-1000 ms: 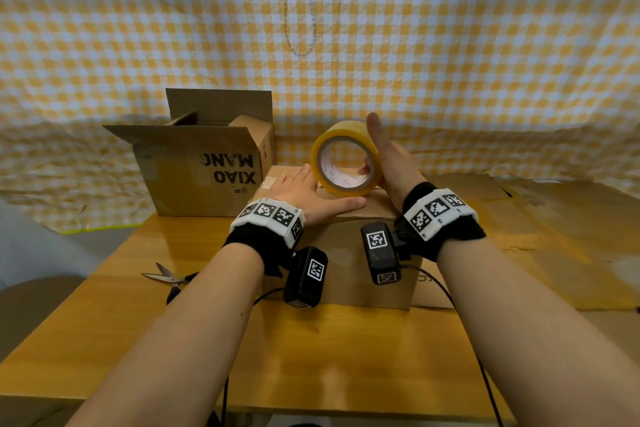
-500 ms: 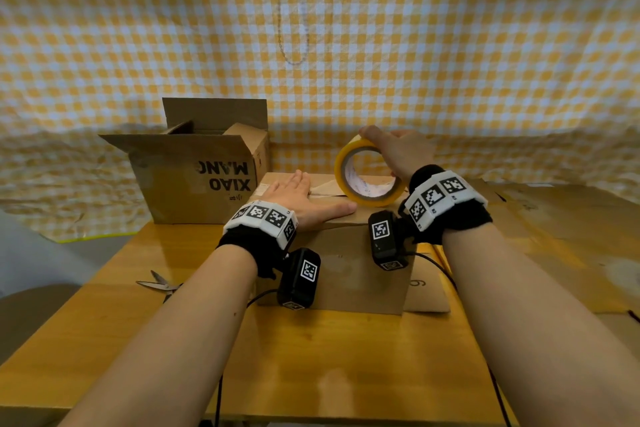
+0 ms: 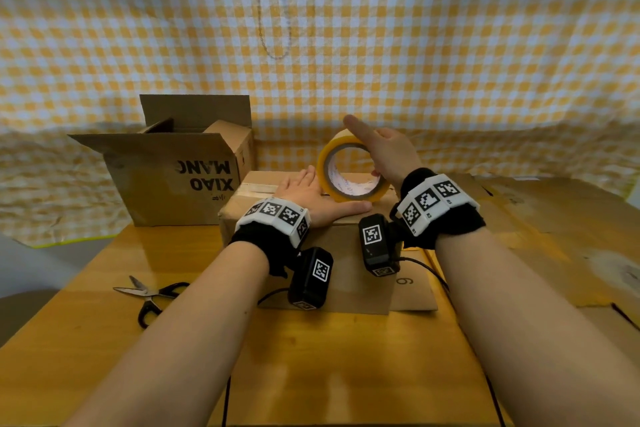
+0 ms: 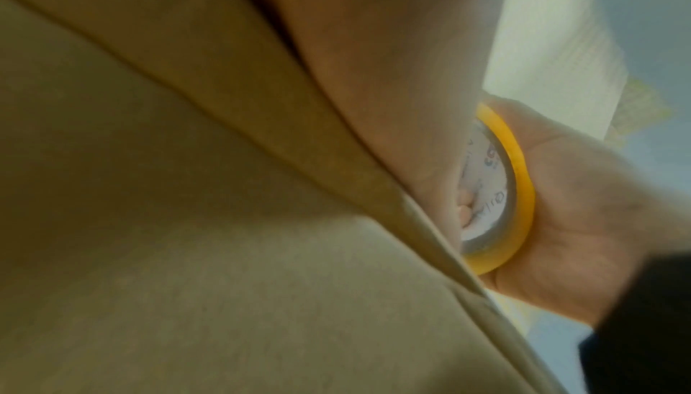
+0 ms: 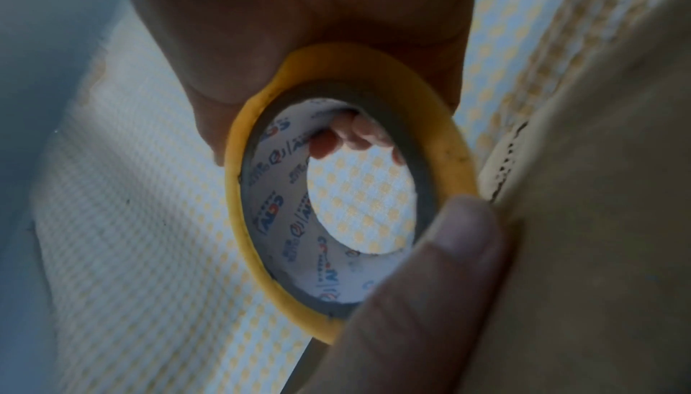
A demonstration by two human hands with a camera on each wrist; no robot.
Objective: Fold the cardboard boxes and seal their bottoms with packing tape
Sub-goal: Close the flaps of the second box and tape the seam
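A shut cardboard box (image 3: pixel 346 291) stands on the table with a strip of tape along its top seam at the left. My left hand (image 3: pixel 311 194) lies flat on the box top, fingers straight. Just right of it a yellow tape roll (image 3: pixel 346 198) stands on edge on the box. My right hand (image 3: pixel 388 156) grips the roll from the right, index finger laid over its top. In the right wrist view the thumb (image 5: pixel 430 282) sits on the tape roll's (image 5: pixel 239 223) near rim and fingertips (image 5: pixel 355 131) curl over the far rim. The left wrist view shows box (image 4: pixel 187 223) and tape roll (image 4: pixel 520 181).
An open box printed XIAO MANG (image 3: pixel 173 177) stands at the back left, close to the taped box. Scissors (image 3: pixel 149 295) lie on the wooden table (image 3: pixel 311 374) at the left. Flattened cardboard sheets (image 3: pixel 554 236) cover the right side. A checked cloth hangs behind.
My right hand went from lying flat beside the roll to gripping it over the top, and brought it back left against my left hand. The left hand stayed flat on the box.
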